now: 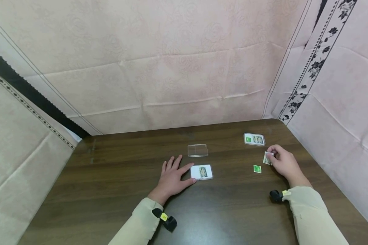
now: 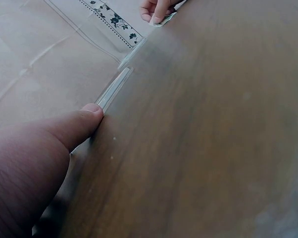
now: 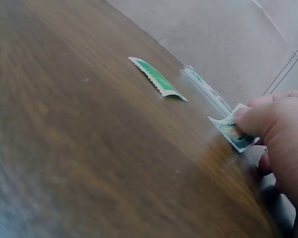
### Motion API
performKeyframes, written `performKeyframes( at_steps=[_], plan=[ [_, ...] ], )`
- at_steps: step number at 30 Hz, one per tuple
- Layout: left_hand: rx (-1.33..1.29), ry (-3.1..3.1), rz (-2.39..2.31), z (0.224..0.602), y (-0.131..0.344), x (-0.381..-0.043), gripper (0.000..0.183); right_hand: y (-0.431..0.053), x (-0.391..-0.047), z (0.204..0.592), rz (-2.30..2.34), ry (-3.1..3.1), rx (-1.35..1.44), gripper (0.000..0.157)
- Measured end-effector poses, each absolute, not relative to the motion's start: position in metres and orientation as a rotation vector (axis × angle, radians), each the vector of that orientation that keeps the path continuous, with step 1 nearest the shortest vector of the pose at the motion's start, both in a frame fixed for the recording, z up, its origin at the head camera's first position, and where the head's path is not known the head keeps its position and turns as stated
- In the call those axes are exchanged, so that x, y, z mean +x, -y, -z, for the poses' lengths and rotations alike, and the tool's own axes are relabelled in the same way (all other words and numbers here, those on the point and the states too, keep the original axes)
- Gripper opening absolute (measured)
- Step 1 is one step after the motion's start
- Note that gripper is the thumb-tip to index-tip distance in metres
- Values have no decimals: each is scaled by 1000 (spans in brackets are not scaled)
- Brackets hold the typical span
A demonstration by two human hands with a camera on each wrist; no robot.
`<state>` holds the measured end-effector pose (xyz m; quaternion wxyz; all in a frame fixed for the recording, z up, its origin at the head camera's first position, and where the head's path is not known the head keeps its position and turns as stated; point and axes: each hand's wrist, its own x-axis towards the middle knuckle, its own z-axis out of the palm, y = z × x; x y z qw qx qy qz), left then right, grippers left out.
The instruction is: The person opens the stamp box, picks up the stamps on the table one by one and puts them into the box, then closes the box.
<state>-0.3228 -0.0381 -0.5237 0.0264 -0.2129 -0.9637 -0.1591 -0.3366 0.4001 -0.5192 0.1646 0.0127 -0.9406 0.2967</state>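
My left hand (image 1: pixel 172 178) lies on the table with spread fingers, its thumb and index fingertip at the left corners of a clear plastic case (image 1: pixel 196 172). Inside that case is a white card bearing a stamp (image 1: pixel 203 172) with an oval design. In the left wrist view the thumb touches the case's near edge. With thumb and fingers, my right hand (image 1: pixel 284 163) pinches a small stamp (image 1: pixel 267 158) with serrated edges, partly covered by the fingertips. A green stamp (image 1: pixel 257 169) lies on the table to its left, slightly curled in the right wrist view (image 3: pixel 156 79).
Behind the left case lies a transparent lid (image 1: pixel 197 150). Another case (image 1: pixel 254 139), with a green stamp and oval-patterned stamps, lies at the back right, beyond the right hand. Patterned cloth (image 1: pixel 171 68) hangs behind and beside the brown wooden table (image 1: pixel 125 170).
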Motion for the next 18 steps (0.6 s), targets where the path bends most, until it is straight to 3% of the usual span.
performKeyframes(
  at_steps=[10, 18],
  plan=[
    [-665, 2979, 497, 524, 38, -324, 66, -389, -336, 516, -1028, 2476, -154, 26],
    [-659, 2981, 492, 522, 40, -322, 66, -367, -340, 520, -1134, 2345, -97, 21]
  ],
)
